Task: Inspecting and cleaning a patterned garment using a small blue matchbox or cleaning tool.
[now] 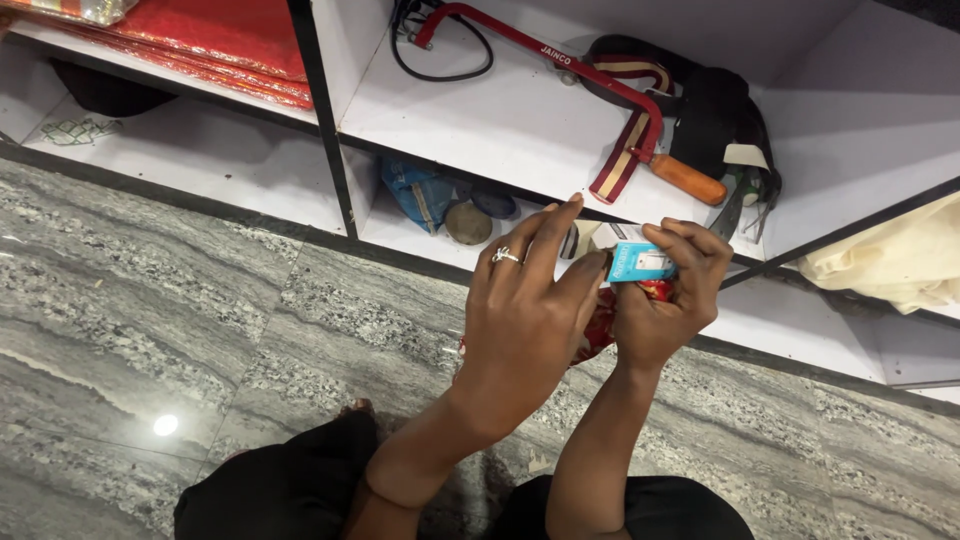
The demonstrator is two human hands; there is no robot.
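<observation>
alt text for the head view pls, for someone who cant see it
Seen from above, a person's right hand holds a small blue-and-white box while the left hand, wearing a ring, touches it, over a grey marble floor. Behind are white shelves with a red-framed hacksaw and folded red cloth.

Both forearms reached forward, hands close together: the left hand [525,305] (a ring on one finger) spread loosely, the right hand [668,295] curled shut.
</observation>
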